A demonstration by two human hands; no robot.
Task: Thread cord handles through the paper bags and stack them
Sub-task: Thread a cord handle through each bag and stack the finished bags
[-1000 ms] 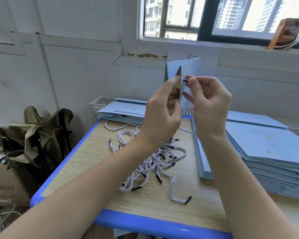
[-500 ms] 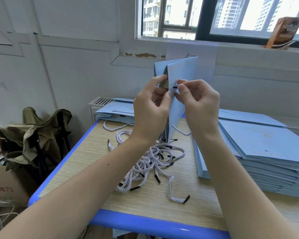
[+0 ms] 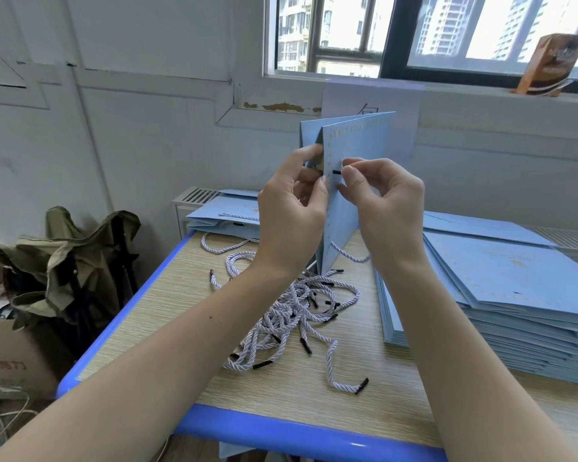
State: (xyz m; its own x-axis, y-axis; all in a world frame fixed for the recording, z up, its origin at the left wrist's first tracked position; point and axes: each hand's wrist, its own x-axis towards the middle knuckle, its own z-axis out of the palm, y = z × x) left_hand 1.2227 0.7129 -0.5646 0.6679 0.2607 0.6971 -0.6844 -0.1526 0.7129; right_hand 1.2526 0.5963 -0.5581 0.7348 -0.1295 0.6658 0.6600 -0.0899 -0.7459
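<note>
I hold a light blue paper bag (image 3: 361,151) upright above the table, its lower edge near the cord pile. My left hand (image 3: 291,211) grips the bag's near edge, thumb outside and fingers inside the fold. My right hand (image 3: 377,198) pinches a cord's black tip (image 3: 337,172) right at the hole in the bag's face. The rest of that white twisted cord (image 3: 347,255) hangs below my right wrist. A loose pile of white cords (image 3: 291,311) with black tips lies on the table beneath my hands.
A tall stack of flat blue bags (image 3: 514,295) fills the table's right side. Bags with cords fitted (image 3: 224,215) lie at the far left corner. The wooden table has a blue rim (image 3: 121,315). An olive bag (image 3: 64,261) and a cardboard box (image 3: 10,358) sit on the floor at left.
The bag has dropped lower and turned its face more towards me. Both hands moved down and left with it, and the black cord tip now sits at the hole.
</note>
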